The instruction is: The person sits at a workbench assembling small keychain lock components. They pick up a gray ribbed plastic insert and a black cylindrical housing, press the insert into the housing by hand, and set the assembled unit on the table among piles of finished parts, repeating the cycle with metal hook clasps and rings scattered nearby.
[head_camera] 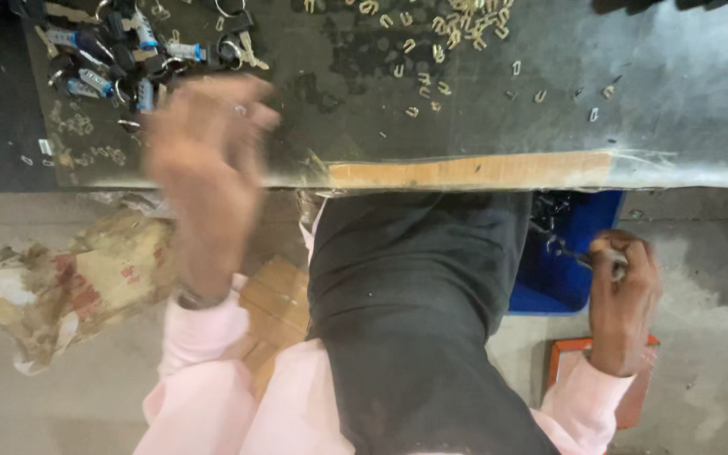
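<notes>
Blurred left hand, grip unclear, hovers over tabletop; right hand pinches small metal piece above blue bin, best held steady.

Left hand: raised, blurred, fingers loosely curled, pink-sleeved. Right hand: lowered beside the dark-trousered lap, fingers closed.

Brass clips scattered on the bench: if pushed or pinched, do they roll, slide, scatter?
The brass clips look flat and open-looped, so they probably slide rather than roll. They are tiny and loose, so a sweep would likely scatter them on the smooth bench. Pinching one may be fiddly. The left hand is blurred.
</notes>
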